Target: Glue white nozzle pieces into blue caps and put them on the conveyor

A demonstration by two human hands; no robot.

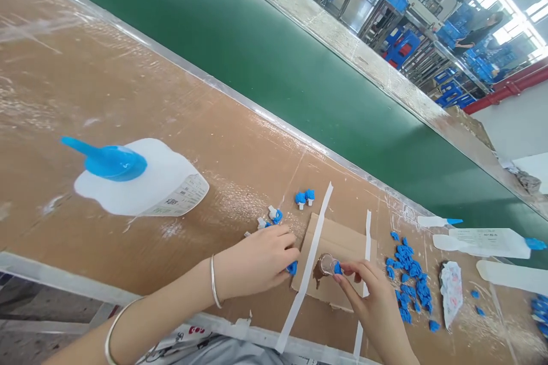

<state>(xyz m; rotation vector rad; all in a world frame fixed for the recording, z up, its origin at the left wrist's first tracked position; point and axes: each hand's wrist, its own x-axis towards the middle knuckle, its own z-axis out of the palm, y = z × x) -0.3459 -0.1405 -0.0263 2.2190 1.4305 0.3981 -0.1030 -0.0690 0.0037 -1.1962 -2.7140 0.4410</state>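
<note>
My left hand [257, 259] rests on the brown table, its fingertips pinching a small blue plastic part [291, 268] at the edge of a cardboard sheet [338, 245]. My right hand [370, 293] grips a small clear glass vial [327, 264] on that sheet, with a blue piece [338, 268] against it. A brown stain [317, 275] marks the cardboard below the vial. Several blue-and-white fittings [303, 198] lie just beyond my left fingers. A loose heap of blue parts [409, 279] lies to the right of my right hand.
A large white plastic bottle with a blue spout [137, 177] lies on the table at left. White flat bottles [488, 242] and crumpled printed paper [451, 293] lie at right. A green conveyor belt [257, 51] runs behind. A person [475, 37] stands among shelves of blue crates [396, 48].
</note>
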